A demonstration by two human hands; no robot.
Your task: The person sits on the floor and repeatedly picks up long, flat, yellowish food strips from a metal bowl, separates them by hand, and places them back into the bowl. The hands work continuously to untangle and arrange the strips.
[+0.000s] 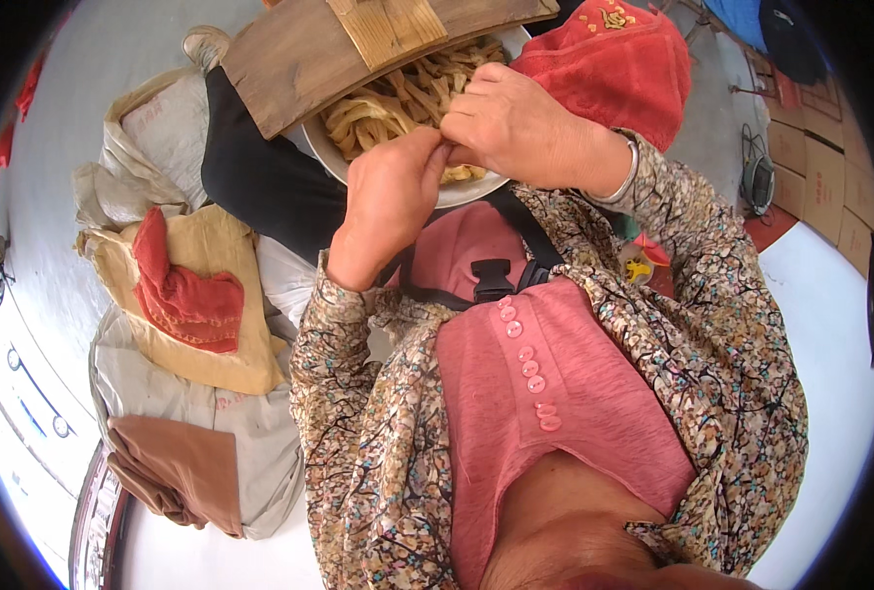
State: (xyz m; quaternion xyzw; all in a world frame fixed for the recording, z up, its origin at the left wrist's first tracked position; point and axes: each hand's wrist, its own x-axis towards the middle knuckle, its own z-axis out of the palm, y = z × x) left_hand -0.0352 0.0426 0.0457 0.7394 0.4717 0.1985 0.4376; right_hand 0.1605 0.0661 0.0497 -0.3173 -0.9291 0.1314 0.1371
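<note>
Both of my hands meet over a white basin (465, 195) of pale yellow, flat, dried-looking strips (370, 116). Thumb and fingers of my left hand (390, 192) are pinched together at the near side of the basin. My right hand (525, 128), with a bracelet at its wrist, is closed too, its fingertips against those of the left. Whatever sits between the fingertips is hidden by the fingers. Across the far part of the basin lies a wooden board (294, 77) with a lighter wood strip (390, 29) on top.
A red cloth (609, 74) lies right of the basin. At left are stuffed pale sacks (167, 133), a yellowish sack (113, 265) with another red cloth (196, 295), and a brown cloth (186, 467). Cardboard boxes (822, 177) stand stacked at far right.
</note>
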